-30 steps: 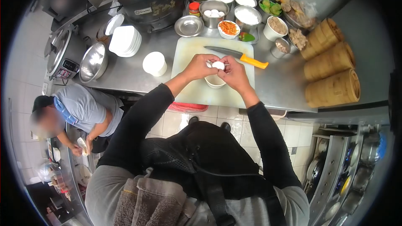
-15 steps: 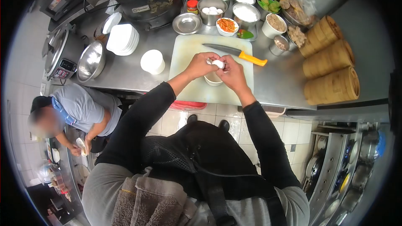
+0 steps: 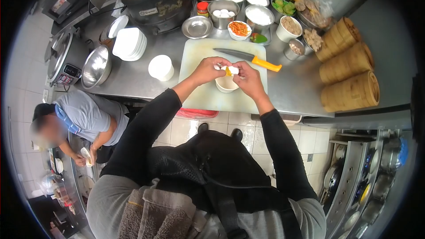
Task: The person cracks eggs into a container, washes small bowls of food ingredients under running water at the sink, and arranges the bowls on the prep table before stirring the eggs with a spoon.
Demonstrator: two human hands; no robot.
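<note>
A white egg (image 3: 234,70) is split apart between my two hands, with yellow yolk showing at the break. My left hand (image 3: 207,71) grips the shell on one side, fingers closed round it. On the other side my right hand (image 3: 249,78) pinches the other part of the shell. Directly below them a white bowl (image 3: 227,86) rests on the pale cutting board (image 3: 195,57); my hands partly cover its rim. Behind the hands lies a knife (image 3: 265,63) with a yellow handle, its dark blade pointing left along the board's far part.
Steel bowls of ingredients, including a pot of eggs (image 3: 223,13), stand at the back. Bamboo steamers (image 3: 349,90) are stacked at the right. A white container (image 3: 161,67) and stacked white dishes (image 3: 129,44) stand left. Another person (image 3: 88,115) works at the lower left.
The egg, whole-looking earlier, is now broken open with yolk visible. My hands have shifted slightly apart, uncovering more of the bowl below.
</note>
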